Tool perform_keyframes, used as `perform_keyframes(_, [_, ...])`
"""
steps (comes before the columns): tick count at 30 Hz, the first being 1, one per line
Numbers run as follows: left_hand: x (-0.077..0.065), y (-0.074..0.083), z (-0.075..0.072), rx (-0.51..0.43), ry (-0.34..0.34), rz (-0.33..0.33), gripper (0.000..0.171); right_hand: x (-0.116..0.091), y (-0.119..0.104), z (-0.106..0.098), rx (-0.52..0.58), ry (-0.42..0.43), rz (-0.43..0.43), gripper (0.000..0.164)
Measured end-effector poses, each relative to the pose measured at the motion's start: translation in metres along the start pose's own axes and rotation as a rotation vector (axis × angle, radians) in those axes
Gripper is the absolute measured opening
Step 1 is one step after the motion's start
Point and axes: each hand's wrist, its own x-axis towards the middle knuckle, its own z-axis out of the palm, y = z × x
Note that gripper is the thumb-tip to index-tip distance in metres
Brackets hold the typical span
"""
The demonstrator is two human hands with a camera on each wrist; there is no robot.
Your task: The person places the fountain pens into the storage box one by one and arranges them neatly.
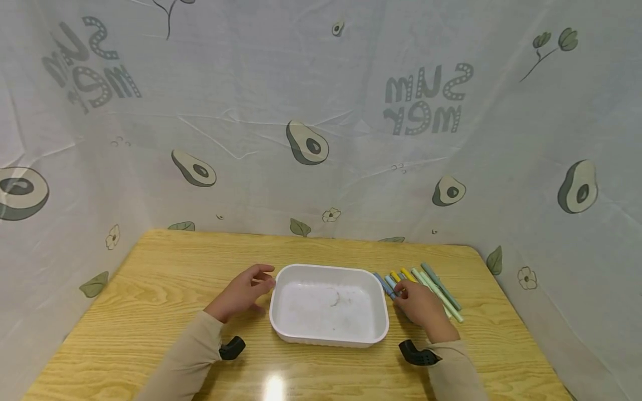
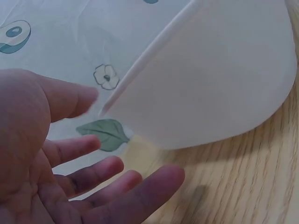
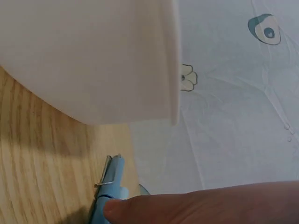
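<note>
A white plastic tray [image 1: 328, 337] sits on the table with nothing inside but a few faint marks. Beside its left wall is my left hand [image 1: 247, 288], fingers spread and slightly bent, holding nothing. On the tray's right, my right hand [image 1: 421, 305] is over a group of pens. One digit [image 3: 154, 208] touches a blue pen with a metal clip [image 3: 111, 175]; the other fingers are hidden, so I cannot tell whether they pinch it. Near that hand lie yellow pens [image 1: 407, 274], a light green pen [image 1: 453, 313] and a dark green pen [image 1: 448, 295].
The wooden table [image 1: 200, 250] ends at a pale hanging sheet [image 1: 251, 195] printed with avocados, which stands along the back and both sides. A black wrist mount [image 1: 232, 348] sticks out from the left sleeve and another black mount [image 1: 418, 355] from the right one.
</note>
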Motion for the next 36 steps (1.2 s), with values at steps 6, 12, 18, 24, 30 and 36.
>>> perform_keyframes(6, [-0.001,0.0,0.005,-0.052,-0.027,-0.004,0.049,0.002,-0.001,0.008,-0.01,0.024,0.019,0.016])
perform_keyframes(12, [-0.003,0.003,0.009,-0.076,-0.052,-0.01,0.046,0.003,-0.003,0.016,-0.055,0.063,0.014,0.019])
perform_keyframes(18, [-0.006,0.006,0.012,-0.072,-0.047,0.012,0.045,0.004,-0.005,0.021,-0.064,0.082,0.005,0.017])
perform_keyframes(24, [-0.004,0.006,0.012,-0.067,-0.051,0.015,0.043,0.007,-0.004,0.021,-0.072,0.083,0.002,0.022])
perform_keyframes(30, [-0.002,0.002,0.011,-0.084,-0.072,0.014,0.042,0.008,-0.002,0.022,-0.035,0.083,0.023,0.017])
perform_keyframes(36, [-0.002,0.002,0.011,-0.08,-0.087,0.027,0.042,0.008,0.0,0.019,0.053,0.096,0.031,0.023])
